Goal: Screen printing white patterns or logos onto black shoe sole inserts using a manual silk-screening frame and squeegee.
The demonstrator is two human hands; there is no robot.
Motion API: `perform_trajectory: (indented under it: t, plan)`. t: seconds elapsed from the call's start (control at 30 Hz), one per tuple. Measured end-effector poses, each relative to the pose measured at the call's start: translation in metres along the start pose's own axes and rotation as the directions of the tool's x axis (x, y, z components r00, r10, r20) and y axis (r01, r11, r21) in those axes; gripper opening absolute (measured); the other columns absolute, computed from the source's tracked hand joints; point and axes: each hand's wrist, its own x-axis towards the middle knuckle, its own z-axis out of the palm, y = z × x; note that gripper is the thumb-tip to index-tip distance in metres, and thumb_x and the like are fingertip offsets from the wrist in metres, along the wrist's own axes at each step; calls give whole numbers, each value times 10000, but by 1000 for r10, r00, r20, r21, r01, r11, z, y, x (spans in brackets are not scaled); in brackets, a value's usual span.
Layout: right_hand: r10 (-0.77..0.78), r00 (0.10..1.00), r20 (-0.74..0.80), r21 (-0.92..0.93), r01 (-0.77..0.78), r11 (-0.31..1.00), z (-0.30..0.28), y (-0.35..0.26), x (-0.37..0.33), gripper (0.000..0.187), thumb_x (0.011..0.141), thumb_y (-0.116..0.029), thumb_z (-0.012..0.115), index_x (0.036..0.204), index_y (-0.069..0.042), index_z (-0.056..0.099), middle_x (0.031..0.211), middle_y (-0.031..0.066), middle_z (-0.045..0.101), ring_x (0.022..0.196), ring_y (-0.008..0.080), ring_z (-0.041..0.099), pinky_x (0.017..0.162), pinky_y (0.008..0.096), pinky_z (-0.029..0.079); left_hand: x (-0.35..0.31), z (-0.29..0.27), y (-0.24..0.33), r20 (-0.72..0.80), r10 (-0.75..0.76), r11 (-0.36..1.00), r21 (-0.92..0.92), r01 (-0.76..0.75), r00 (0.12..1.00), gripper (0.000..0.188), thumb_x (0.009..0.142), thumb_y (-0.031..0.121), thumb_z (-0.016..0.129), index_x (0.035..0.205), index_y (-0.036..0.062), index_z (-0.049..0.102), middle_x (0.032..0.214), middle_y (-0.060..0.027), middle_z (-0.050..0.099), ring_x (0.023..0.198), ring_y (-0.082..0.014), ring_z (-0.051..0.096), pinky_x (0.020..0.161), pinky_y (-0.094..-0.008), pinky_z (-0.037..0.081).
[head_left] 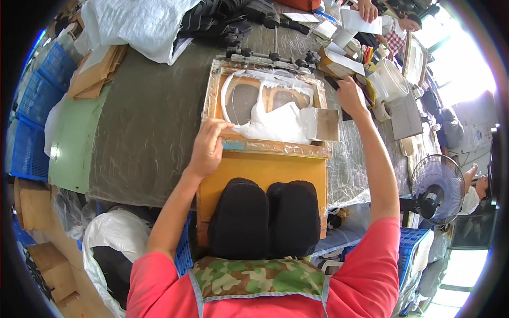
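In front of me a wooden screen frame [212,87] lies on the table, with smeared white paste [286,123] over its mesh and two rounded, sole-shaped areas showing. A small grey-beige card-like piece [327,125] rests in the paste at the right side. My left hand [209,143] is at the left front of the frame, its fingertips pinched at the paste's edge; what they hold is hidden. Beyond the frame's right side, my right hand [351,98] is closed beside a dark flat thing. Two black soles [238,220] lie side by side on an orange-yellow board [260,168] nearer me.
A metal clamp bar [273,61] runs behind the frame. Tape rolls, a white tub [389,79] and a cardboard box [339,63] crowd the right. A fan [437,190] stands at right. Blue crates [34,148] are stacked at left. Another person's hand [367,9] holds paper at the back.
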Motion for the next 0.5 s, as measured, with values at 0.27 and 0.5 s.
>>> perform_trajectory:
  t: [0.27, 0.5]
  plan:
    - [-139, 981, 133, -223, 166, 961, 49, -27, 46, 128, 788, -39, 576, 838, -38, 694, 995, 175, 620, 961, 333, 640, 816, 424, 530, -14, -2, -10, -42, -154, 984, -97, 150, 987, 370, 776, -175, 452, 1057, 35, 573, 1060, -78, 522, 856, -164, 528, 750, -262, 446]
    - [-232, 951, 205, -196, 272, 942, 51, -37, 52, 193, 786, -49, 590, 943, -96, 692, 1053, 141, 593, 963, 327, 643, 793, 438, 531, -13, -2, -16, -49, -95, 992, -90, 90, 994, 343, 790, -162, 448, 1037, 37, 576, 1050, -82, 543, 863, -164, 535, 734, -257, 444]
